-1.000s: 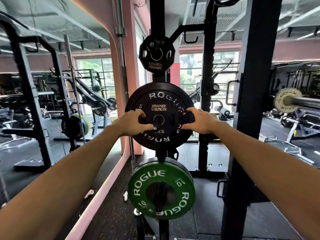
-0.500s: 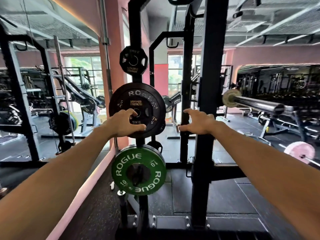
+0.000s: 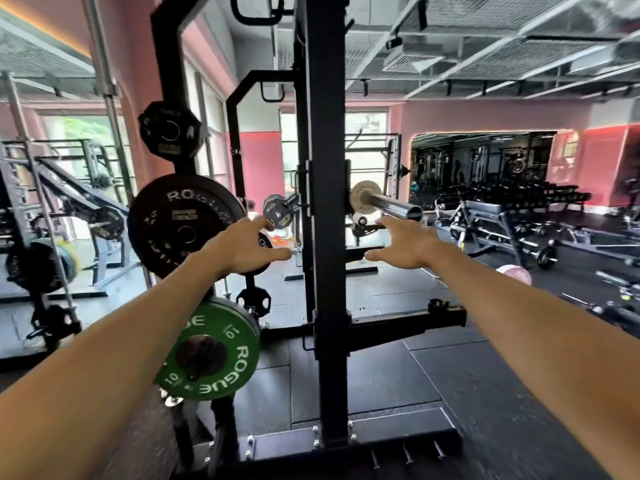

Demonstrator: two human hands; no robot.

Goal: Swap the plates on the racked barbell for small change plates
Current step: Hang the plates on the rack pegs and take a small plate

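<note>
Both my hands have left the black Rogue bumper plate (image 3: 183, 225) stored on the rack's left post: left hand (image 3: 242, 249) and right hand (image 3: 405, 245) spread, empty, reaching toward the steel barbell sleeve (image 3: 394, 205).

- The room is bright, with daylight coming in through the big windows (image 3: 367, 150) at the back.
- A warm strip of light glows along the pink wall (image 3: 485, 116).
- Straight posts bend near the edges.
- Everything looks a bit soft and blurry.
</note>
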